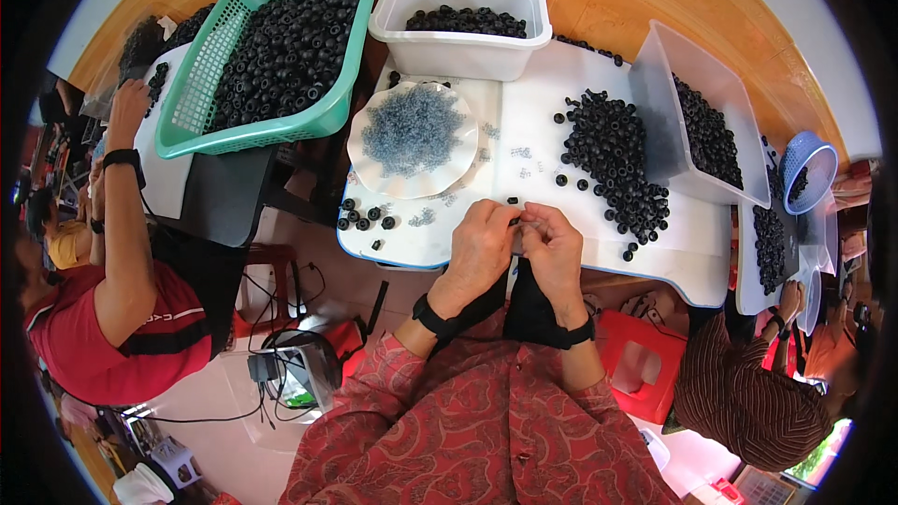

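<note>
My left hand [484, 245] and my right hand [550, 241] meet at the front edge of the white table. Their fingers pinch a small black plastic part [514, 221] between them; its exact shape is mostly hidden. Just beyond the fingertips lies another small black piece [513, 200]. Left of my hands is a white scalloped plate [374, 176] heaped with tiny grey-clear pieces [412, 129]. A few round black parts [363, 223] sit by the table's left corner. To the right spreads a pile of round black parts [608, 145].
Along the back stand a green basket [178, 117] and a white tub [468, 54], both with black parts. At right is a clear bin [666, 154] of the same. Co-workers sit at left [131, 327] and right [748, 393]. Cables [267, 393] trail at lower left.
</note>
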A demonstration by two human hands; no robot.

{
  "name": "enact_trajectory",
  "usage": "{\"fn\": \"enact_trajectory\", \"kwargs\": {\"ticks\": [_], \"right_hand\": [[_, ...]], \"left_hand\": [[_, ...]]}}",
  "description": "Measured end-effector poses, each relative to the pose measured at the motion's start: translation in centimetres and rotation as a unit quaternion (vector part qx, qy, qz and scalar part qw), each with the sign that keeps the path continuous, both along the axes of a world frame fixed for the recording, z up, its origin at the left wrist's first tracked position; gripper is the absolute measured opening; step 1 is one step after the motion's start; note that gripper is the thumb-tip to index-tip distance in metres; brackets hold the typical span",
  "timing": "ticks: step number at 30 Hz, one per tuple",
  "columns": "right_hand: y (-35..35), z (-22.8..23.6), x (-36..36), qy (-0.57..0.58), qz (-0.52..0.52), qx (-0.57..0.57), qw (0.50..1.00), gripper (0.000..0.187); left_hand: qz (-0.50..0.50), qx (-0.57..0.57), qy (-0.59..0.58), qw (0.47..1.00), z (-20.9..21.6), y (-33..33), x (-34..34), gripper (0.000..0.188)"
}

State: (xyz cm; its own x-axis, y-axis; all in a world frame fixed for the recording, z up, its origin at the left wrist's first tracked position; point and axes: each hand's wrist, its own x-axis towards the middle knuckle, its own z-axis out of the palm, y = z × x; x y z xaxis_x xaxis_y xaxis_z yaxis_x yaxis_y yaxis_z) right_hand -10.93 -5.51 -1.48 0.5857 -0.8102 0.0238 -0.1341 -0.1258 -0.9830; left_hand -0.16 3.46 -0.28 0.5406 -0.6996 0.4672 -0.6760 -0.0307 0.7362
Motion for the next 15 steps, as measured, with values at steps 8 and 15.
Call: {"fn": "enact_trajectory", "kwargs": {"ticks": [8, 15], "right_hand": [[0.4, 2.3, 0.1, -0.078, 0.016, 0.134, 0.988, 0.025], [0.9, 6.1, -0.3, -0.116, 0.065, 0.107, 0.985, 0.024]], "left_hand": [[-0.023, -0.056, 0.158, 0.986, 0.0, 0.9, 0.6, 0.022], [-0.119, -0.142, 0.504, 0.843, 1.3, 2.5, 0.4, 0.02]]}}
